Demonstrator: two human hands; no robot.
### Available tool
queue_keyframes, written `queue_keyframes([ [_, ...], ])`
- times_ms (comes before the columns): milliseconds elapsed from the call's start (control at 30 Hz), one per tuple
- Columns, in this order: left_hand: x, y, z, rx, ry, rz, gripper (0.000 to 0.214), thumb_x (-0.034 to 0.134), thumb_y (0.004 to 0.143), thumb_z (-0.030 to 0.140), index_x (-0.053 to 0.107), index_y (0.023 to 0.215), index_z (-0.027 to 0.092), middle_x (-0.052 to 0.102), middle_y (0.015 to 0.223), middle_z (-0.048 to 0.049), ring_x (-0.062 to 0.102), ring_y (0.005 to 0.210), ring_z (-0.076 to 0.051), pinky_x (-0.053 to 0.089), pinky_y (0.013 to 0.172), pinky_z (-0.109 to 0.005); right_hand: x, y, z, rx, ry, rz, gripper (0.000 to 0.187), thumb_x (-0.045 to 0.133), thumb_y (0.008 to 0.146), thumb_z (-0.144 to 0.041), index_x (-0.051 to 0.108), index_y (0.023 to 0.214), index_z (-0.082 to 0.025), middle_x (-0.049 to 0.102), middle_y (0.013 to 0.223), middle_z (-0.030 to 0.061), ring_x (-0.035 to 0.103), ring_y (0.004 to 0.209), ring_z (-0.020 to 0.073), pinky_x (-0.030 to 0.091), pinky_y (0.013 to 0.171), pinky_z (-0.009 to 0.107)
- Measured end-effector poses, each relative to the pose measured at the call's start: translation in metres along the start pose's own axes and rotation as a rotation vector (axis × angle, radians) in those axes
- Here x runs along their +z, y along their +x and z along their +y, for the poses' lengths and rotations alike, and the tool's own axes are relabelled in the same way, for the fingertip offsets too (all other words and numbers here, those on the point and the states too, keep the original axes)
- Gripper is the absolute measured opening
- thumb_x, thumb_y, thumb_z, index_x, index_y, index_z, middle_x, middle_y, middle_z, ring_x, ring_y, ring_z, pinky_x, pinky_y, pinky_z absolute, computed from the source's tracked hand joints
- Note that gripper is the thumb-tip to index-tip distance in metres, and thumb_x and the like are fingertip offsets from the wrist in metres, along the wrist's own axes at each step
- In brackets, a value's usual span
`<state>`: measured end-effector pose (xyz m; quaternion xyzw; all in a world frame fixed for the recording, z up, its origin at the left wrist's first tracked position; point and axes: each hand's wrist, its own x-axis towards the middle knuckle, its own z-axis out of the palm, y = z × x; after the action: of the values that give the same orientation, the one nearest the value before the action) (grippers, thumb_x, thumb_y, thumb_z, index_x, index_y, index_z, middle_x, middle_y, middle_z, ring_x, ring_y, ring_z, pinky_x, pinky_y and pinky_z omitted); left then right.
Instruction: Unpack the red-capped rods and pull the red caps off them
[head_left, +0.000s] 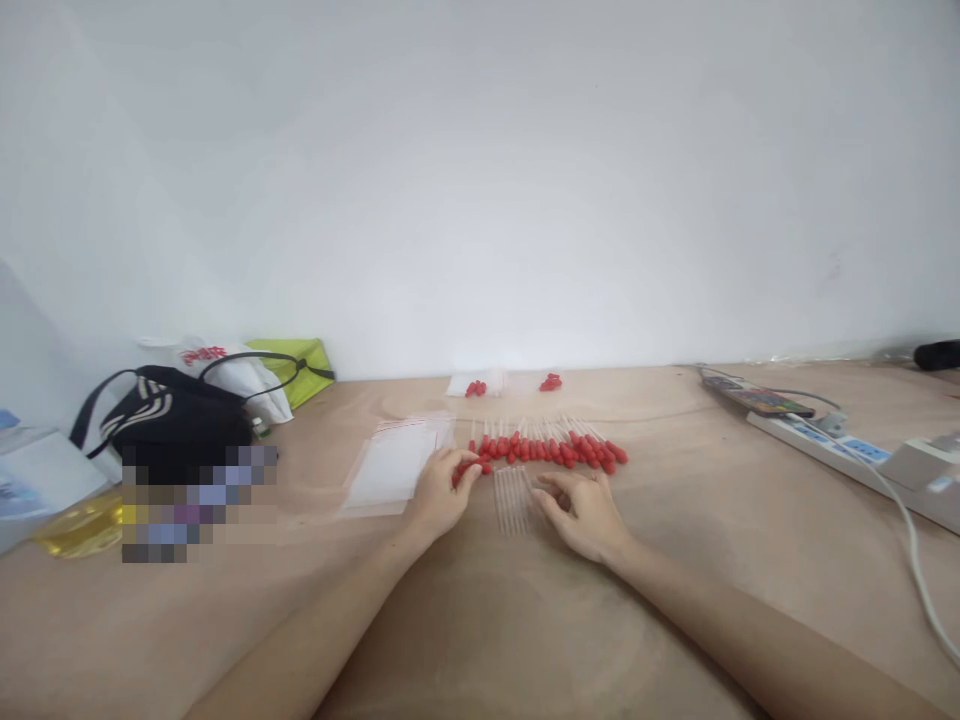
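Observation:
My left hand (442,492) is closed, thumb and fingers pinching red rubber bulbs (486,468); how many lie under the fingers is hidden. Just right of it, several thin clear tubes (511,502) lie side by side on the table. At their right edge is my right hand (579,508), its fingers curved and the thumb a little apart from them, with nothing visible between. Whether its fingertips touch the tubes I cannot tell. Beyond both hands stretches a row of droppers (555,448), red bulbs toward me and pale tubes pointing to the wall.
Clear plastic bags (394,465) lie stacked left of my left hand. Toward the wall are two small groups of red bulbs (476,388) on clear bags. A black bag (187,420) stands at left; a power strip (847,450) with a phone (757,395) and cable is at right.

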<state>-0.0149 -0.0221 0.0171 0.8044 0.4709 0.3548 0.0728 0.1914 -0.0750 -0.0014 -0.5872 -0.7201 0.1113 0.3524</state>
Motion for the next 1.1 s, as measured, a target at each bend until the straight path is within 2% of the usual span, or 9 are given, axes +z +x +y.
queue_keyframes([
  [100, -0.012, 0.009, -0.016, -0.085, 0.129, 0.073, 0.014, 0.053, 0.074, 0.027, 0.056, 0.086, 0.019, 0.059, 0.077, -0.0019, 0.054, 0.079, -0.019, 0.041, 0.067, -0.029, 0.002, 0.002, 0.004, 0.142, 0.186, -0.074, 0.032, 0.039, 0.079, -0.037, 0.061, 0.096, -0.020, 0.068, 0.071, 0.0019, 0.060, 0.065, 0.0173, 0.035, 0.075, 0.035],
  [167, -0.016, 0.014, -0.027, -0.161, 0.184, 0.071, 0.017, 0.055, 0.072, 0.029, 0.054, 0.087, 0.020, 0.060, 0.077, -0.0009, 0.055, 0.078, -0.019, 0.040, 0.065, -0.028, 0.002, 0.003, 0.005, 0.208, 0.279, -0.113, 0.034, 0.039, 0.078, -0.035, 0.059, 0.099, -0.019, 0.069, 0.073, 0.0022, 0.061, 0.073, 0.0187, 0.036, 0.079, 0.035],
  [333, -0.015, 0.017, -0.042, -0.246, 0.205, 0.012, 0.021, 0.054, 0.073, 0.033, 0.053, 0.090, 0.020, 0.063, 0.079, 0.0005, 0.055, 0.077, -0.018, 0.039, 0.062, -0.027, -0.001, 0.002, 0.001, 0.199, 0.317, -0.132, 0.032, 0.041, 0.077, -0.030, 0.059, 0.100, -0.018, 0.069, 0.079, 0.0033, 0.059, 0.088, 0.0214, 0.031, 0.089, 0.040],
  [600, -0.010, 0.017, -0.032, -0.199, 0.204, 0.030, 0.022, 0.055, 0.073, 0.037, 0.054, 0.088, 0.021, 0.065, 0.077, 0.0013, 0.056, 0.078, -0.018, 0.039, 0.066, -0.027, 0.004, 0.002, 0.005, 0.200, 0.359, -0.142, 0.033, 0.043, 0.074, -0.027, 0.057, 0.102, -0.017, 0.069, 0.080, 0.0025, 0.061, 0.083, 0.0184, 0.036, 0.086, 0.036],
  [800, -0.006, 0.012, -0.022, -0.174, 0.252, 0.014, 0.031, 0.060, 0.067, 0.045, 0.056, 0.086, 0.021, 0.063, 0.074, 0.0008, 0.056, 0.079, -0.020, 0.038, 0.071, -0.030, 0.004, 0.001, 0.007, 0.194, 0.386, -0.141, 0.031, 0.041, 0.075, -0.025, 0.057, 0.100, -0.018, 0.069, 0.079, 0.0023, 0.061, 0.083, 0.0174, 0.038, 0.084, 0.035],
  [900, -0.009, 0.018, -0.020, -0.257, 0.253, 0.011, 0.030, 0.052, 0.072, 0.047, 0.057, 0.087, 0.021, 0.063, 0.083, -0.0006, 0.055, 0.084, -0.019, 0.039, 0.074, -0.029, 0.005, 0.001, 0.008, 0.176, 0.412, -0.159, 0.031, 0.039, 0.077, -0.024, 0.057, 0.101, -0.018, 0.069, 0.082, 0.0029, 0.060, 0.087, 0.0181, 0.036, 0.087, 0.037],
  [1000, -0.012, 0.034, -0.019, -0.401, 0.291, -0.093, 0.026, 0.047, 0.074, 0.044, 0.060, 0.082, 0.023, 0.064, 0.091, -0.0012, 0.055, 0.090, -0.019, 0.038, 0.076, -0.029, 0.005, 0.002, 0.009, 0.166, 0.401, -0.161, 0.030, 0.039, 0.077, -0.024, 0.056, 0.101, -0.017, 0.069, 0.083, 0.0030, 0.060, 0.088, 0.0185, 0.034, 0.089, 0.039],
  [1100, -0.009, 0.057, -0.019, -0.515, 0.296, -0.218, 0.026, 0.052, 0.068, 0.045, 0.063, 0.065, 0.022, 0.066, 0.071, -0.0029, 0.059, 0.079, -0.023, 0.040, 0.067, -0.030, 0.005, 0.003, 0.010, 0.178, 0.400, -0.160, 0.031, 0.039, 0.077, -0.024, 0.056, 0.102, -0.017, 0.068, 0.083, 0.0031, 0.060, 0.088, 0.0180, 0.034, 0.089, 0.037],
])
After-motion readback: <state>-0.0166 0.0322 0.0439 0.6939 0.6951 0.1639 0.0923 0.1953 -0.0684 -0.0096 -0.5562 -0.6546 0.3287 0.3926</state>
